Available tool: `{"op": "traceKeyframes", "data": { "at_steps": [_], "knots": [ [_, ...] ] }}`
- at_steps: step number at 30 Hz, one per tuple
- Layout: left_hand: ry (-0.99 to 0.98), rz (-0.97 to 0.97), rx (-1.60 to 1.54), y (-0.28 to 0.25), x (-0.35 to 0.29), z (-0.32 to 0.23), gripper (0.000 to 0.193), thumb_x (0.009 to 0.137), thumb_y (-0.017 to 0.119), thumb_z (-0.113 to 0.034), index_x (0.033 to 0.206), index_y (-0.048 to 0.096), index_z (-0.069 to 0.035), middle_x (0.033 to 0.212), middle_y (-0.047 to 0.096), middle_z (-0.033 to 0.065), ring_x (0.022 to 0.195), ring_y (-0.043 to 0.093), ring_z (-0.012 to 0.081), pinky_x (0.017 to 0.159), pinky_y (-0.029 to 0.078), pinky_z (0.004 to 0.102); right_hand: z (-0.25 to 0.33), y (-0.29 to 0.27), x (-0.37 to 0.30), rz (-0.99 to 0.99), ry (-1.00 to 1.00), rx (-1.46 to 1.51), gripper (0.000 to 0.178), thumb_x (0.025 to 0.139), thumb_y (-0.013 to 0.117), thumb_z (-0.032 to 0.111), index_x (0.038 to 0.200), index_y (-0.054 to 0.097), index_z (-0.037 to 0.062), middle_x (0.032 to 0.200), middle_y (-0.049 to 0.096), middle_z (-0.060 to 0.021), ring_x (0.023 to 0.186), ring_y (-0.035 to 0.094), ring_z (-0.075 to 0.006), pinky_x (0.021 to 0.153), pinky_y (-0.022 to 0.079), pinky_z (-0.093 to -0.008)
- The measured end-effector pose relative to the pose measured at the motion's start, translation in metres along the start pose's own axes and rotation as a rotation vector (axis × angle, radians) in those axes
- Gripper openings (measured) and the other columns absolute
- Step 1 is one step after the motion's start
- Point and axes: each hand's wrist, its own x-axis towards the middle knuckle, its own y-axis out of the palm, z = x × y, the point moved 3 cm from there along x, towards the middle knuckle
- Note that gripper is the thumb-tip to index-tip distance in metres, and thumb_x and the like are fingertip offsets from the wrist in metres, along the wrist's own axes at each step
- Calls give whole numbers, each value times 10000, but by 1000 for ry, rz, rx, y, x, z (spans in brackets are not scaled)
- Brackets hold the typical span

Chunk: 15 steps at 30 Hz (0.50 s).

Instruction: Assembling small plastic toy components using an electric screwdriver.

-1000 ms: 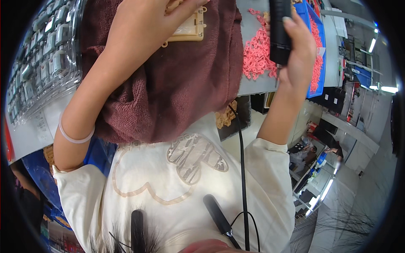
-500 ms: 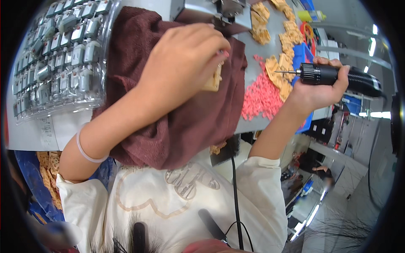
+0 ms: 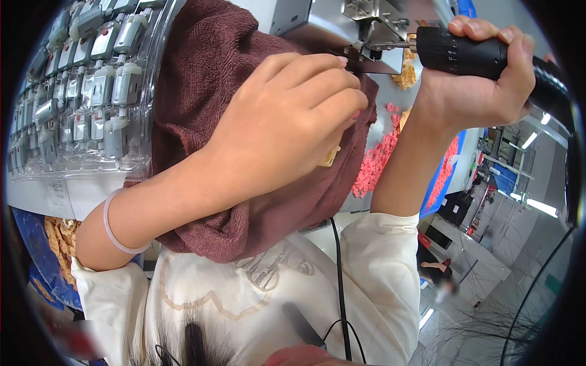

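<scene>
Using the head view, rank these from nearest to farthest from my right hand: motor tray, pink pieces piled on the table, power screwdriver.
From your right hand:
1. Power screwdriver: in its grasp.
2. Pink pieces: on the table, to the hand's left and lower in the view.
3. Motor tray: far left, beyond the towel.

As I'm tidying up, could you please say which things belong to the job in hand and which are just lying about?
Apparently in use:
black electric screwdriver, right hand
cream plastic part, under left hand
maroon towel
metal machine by the bit

Seemingly lying about:
small motors
pink plastic pieces
</scene>
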Motion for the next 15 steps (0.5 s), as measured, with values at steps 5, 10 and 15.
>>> {"op": "traceKeyframes", "data": {
  "at_steps": [5, 10, 15],
  "knots": [
    [-14, -26, -28, -2, -3, 0, 205, 796, 707, -77, 993, 657, -99, 1083, 661, 20, 1153, 600, 259, 925, 469, 396, -6, -2, -2, -21, 2, 41, 197, 816, 531, 234, 836, 524, 38, 612, 559, -147, 542, 560, -248, 595, 506, -365],
    [-17, -31, -28, -5, -4, 0, 217, 790, 709, -76, 999, 657, -98, 1086, 660, 20, 1152, 600, 259, 924, 468, 393, -11, 2, -1, 114, 30, 43, 219, 819, 531, 238, 848, 529, 22, 648, 567, -148, 577, 568, -242, 587, 495, -362],
    [-6, -17, -29, -7, -4, 1, 234, 784, 714, -72, 1009, 657, -101, 1090, 659, 23, 1152, 599, 258, 918, 467, 390, -10, 22, 4, 378, 56, 103, 230, 815, 539, 228, 863, 542, 3, 670, 562, -150, 612, 564, -240, 621, 490, -365]
  ]
}}
